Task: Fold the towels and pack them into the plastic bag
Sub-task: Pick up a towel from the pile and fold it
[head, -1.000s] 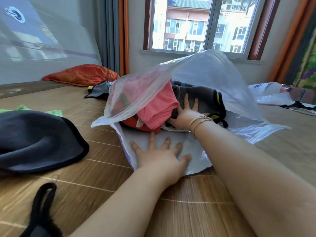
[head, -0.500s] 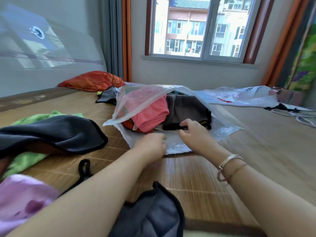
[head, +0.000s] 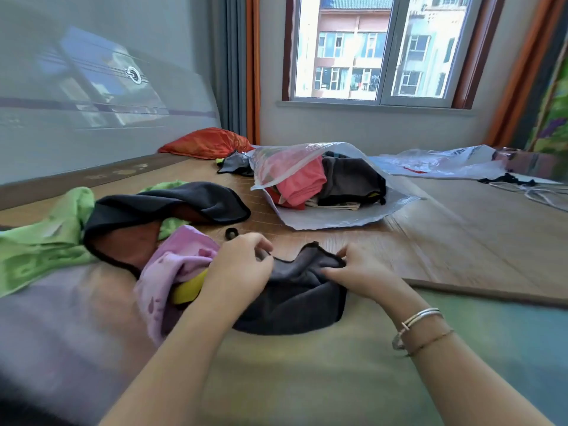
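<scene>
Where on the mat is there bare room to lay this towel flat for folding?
Bare mat lies right of the right hand, between the plastic bag and the mat's near edge. Left of the left hand is crowded: purple towel, black towel, green towel.

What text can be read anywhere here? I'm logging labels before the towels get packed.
Nothing is legible.
Round emblem on the grey panel: too blurred to read.
Red mark on the far plastic sheet: too small to read.
Towels and plastic bag: no print visible.

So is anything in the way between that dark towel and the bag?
No. Both hands, left hand and right hand, grip the dark grey towel; only bare mat lies before the plastic bag, whose mouth faces them.
</scene>
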